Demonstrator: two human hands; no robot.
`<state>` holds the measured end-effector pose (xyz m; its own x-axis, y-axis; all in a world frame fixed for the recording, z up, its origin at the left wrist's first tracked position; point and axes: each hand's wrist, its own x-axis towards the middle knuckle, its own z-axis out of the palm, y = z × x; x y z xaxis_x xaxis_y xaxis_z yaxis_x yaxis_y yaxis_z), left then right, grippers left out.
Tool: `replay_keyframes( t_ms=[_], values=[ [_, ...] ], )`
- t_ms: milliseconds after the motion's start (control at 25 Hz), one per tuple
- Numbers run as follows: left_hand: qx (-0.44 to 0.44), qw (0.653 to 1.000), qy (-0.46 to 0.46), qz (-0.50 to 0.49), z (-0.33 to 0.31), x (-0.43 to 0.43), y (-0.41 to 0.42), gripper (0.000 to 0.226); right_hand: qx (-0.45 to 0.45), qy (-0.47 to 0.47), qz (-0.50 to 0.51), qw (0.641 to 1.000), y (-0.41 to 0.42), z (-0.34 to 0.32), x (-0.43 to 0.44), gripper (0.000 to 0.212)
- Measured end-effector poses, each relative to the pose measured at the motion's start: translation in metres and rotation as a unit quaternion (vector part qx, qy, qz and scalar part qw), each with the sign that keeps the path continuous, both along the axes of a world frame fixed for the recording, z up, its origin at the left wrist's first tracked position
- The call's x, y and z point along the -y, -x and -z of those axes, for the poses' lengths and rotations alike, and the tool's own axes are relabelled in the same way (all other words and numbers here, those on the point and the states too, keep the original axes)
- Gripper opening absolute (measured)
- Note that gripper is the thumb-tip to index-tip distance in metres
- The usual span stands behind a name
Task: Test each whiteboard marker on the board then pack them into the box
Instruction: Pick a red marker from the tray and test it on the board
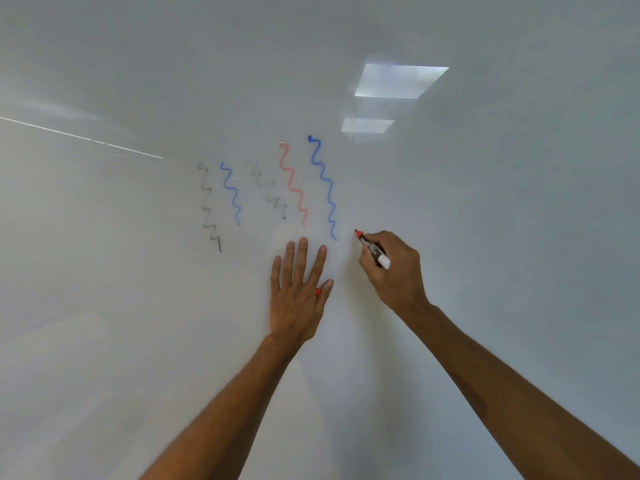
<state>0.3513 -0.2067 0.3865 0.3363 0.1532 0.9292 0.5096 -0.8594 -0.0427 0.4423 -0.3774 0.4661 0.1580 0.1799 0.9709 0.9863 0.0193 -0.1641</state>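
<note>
The whiteboard (485, 202) fills the view. Several wavy test lines are drawn on it: black (209, 209), blue (231, 194), faint black (268, 190), red (293, 185) and a bolder blue line (323, 187). My right hand (391, 268) grips an uncapped marker (373, 249) with a red collar, dark tip pointing up-left at the board just right of the bolder blue line. My left hand (298, 292) lies flat against the board, fingers spread, with a red cap (317, 292) pinched between thumb and palm. The box is out of view.
Two ceiling lights reflect on the board at the upper right (400, 81). A thin bright streak (83, 136) crosses the board's left side.
</note>
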Motion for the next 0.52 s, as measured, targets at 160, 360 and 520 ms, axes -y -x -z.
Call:
replay_keyframes(
  t_ms=[160,360,520],
  values=[
    [-0.021,1.000,0.013,0.010,-0.003,0.002,0.005,0.064,-0.036,0.016,-0.026,0.999,0.011,0.009,0.005,0.014],
    [0.050,0.981,0.097,0.163,-0.008,0.017,0.024,0.059,-0.242,-0.015,-0.164,0.956,0.036,0.011,0.025,0.020],
    [0.213,0.816,0.385,0.376,-0.020,0.040,0.044,0.044,-0.359,-0.002,-0.298,0.885,0.052,0.022,0.025,0.014]
  ],
)
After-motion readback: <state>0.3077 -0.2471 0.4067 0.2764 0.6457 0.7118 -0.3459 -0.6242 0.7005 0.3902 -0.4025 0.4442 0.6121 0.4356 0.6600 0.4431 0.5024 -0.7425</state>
